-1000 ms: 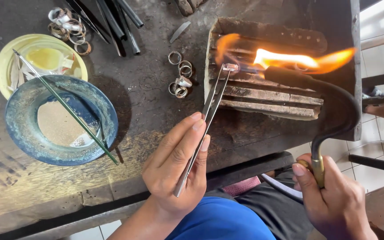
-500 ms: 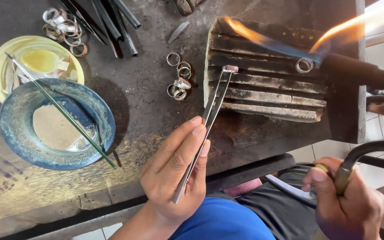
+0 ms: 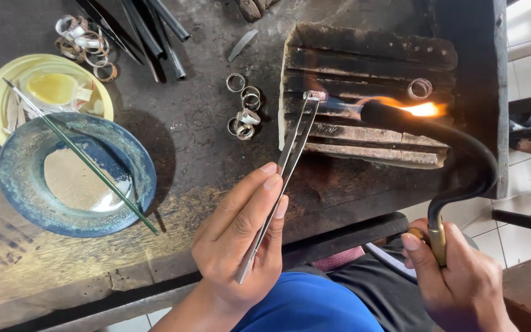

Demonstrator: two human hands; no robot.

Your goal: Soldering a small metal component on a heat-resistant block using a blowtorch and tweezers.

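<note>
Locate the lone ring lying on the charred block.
In the head view, the lone ring sits at the upper right of the charred block, just above the torch flame, apart from the tweezers.

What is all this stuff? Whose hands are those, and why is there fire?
The picture comes from a camera worn on a person's head, looking down at their own two hands over a dark, scorched workbench. The left hand holds long metal tweezers, and their tips pinch a small silver ring over a burnt block. The right hand grips a torch with a curved black neck; its orange flame burns beside the ring. More rings lie loose on the bench. On the left sit a blue bowl with a thin green stick across it, and a yellow dish.
</note>
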